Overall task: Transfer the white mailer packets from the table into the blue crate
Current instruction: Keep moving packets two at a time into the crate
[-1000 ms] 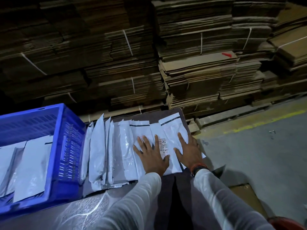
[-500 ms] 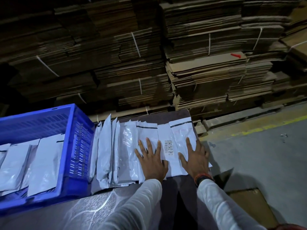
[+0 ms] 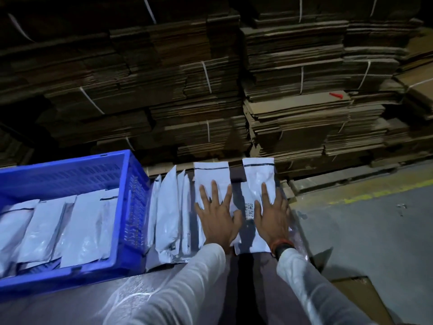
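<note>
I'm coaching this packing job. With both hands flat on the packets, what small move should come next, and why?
Probably curl the left hand around the packets under its palm and lift them toward the blue crate. Both hands lie flat and grip nothing, and that bunch lies nearer the crate than the one under the right hand.

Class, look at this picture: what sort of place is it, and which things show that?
Probably a warehouse packing area: strapped stacks of flattened cardboard, white mailer packets on the table, and a blue crate holding more.
</note>
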A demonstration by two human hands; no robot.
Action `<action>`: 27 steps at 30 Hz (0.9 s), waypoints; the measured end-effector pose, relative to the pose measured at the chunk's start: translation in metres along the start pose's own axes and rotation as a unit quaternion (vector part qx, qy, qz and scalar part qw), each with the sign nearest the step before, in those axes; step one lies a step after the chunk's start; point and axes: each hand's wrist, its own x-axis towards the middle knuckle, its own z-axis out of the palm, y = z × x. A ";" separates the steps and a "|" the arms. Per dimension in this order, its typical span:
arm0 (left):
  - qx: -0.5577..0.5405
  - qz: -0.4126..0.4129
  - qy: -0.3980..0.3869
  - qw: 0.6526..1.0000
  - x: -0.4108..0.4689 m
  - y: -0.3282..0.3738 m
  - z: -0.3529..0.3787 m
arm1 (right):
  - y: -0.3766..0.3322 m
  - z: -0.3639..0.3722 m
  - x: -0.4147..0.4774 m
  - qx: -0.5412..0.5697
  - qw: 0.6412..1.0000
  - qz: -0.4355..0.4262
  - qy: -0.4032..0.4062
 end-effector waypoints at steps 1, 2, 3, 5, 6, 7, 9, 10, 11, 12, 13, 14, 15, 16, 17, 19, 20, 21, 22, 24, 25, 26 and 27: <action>-0.005 -0.001 0.014 1.000 0.006 -0.005 -0.014 | -0.013 -0.007 0.002 0.005 1.000 -0.008 0.011; -0.013 -0.003 0.027 1.000 0.013 -0.012 -0.029 | -0.029 -0.014 0.004 0.014 1.000 -0.016 0.023; -0.021 -0.004 0.040 0.999 0.019 -0.022 -0.046 | -0.047 -0.020 0.005 0.026 0.999 -0.024 0.034; -0.029 -0.011 0.057 0.998 0.030 -0.047 -0.078 | -0.089 -0.031 0.004 0.047 0.997 -0.042 0.050; -0.029 -0.016 0.066 0.997 0.034 -0.062 -0.093 | -0.113 -0.037 0.002 0.057 0.995 -0.051 0.058; -0.027 -0.023 0.077 0.996 0.037 -0.079 -0.109 | -0.139 -0.042 -0.002 0.070 0.994 -0.059 0.064; -0.019 -0.042 0.098 0.994 0.040 -0.117 -0.137 | -0.192 -0.050 -0.012 0.098 0.990 -0.075 0.070; -0.016 -0.052 0.106 0.993 0.039 -0.138 -0.150 | -0.219 -0.052 -0.019 0.109 0.988 -0.085 0.069; -0.013 -0.062 0.110 0.992 0.038 -0.159 -0.161 | -0.245 -0.054 -0.025 0.117 0.986 -0.095 0.068; -0.009 -0.074 0.112 0.991 0.036 -0.181 -0.171 | -0.271 -0.054 -0.032 0.122 0.985 -0.106 0.066; -0.004 -0.085 0.112 0.990 0.034 -0.202 -0.179 | -0.295 -0.053 -0.039 0.123 0.984 -0.115 0.063; 0.002 -0.094 0.112 0.989 0.031 -0.223 -0.187 | -0.319 -0.051 -0.046 0.124 0.983 -0.121 0.059; 0.008 -0.101 0.111 0.989 0.028 -0.243 -0.192 | -0.340 -0.048 -0.054 0.123 0.983 -0.126 0.053; 0.011 -0.110 0.104 0.988 0.025 -0.262 -0.196 | -0.360 -0.044 -0.062 0.122 0.983 -0.128 0.045; 0.013 -0.119 0.093 0.988 0.022 -0.281 -0.199 | -0.377 -0.038 -0.069 0.118 0.984 -0.127 0.036; 0.020 -0.133 0.074 0.988 0.014 -0.315 -0.200 | -0.406 -0.025 -0.083 0.106 0.986 -0.127 0.012; 0.024 -0.139 0.064 0.988 0.010 -0.330 -0.199 | -0.417 -0.018 -0.089 0.097 0.987 -0.129 -0.001; 0.024 -0.144 0.052 0.988 0.006 -0.344 -0.197 | -0.426 -0.010 -0.095 0.085 0.988 -0.130 -0.012; 0.022 -0.147 0.039 0.988 0.002 -0.357 -0.194 | -0.434 -0.003 -0.100 0.073 0.989 -0.130 -0.023; 0.019 -0.145 0.012 0.989 -0.004 -0.377 -0.185 | -0.446 0.010 -0.110 0.051 0.989 -0.126 -0.048; 0.021 -0.144 -0.003 0.989 -0.006 -0.386 -0.180 | -0.450 0.018 -0.114 0.039 0.990 -0.124 -0.062; 0.022 -0.142 -0.023 0.989 -0.008 -0.394 -0.173 | -0.453 0.025 -0.118 0.027 0.990 -0.117 -0.077; 0.022 -0.138 -0.044 0.989 -0.010 -0.401 -0.166 | -0.454 0.032 -0.122 0.014 0.990 -0.107 -0.090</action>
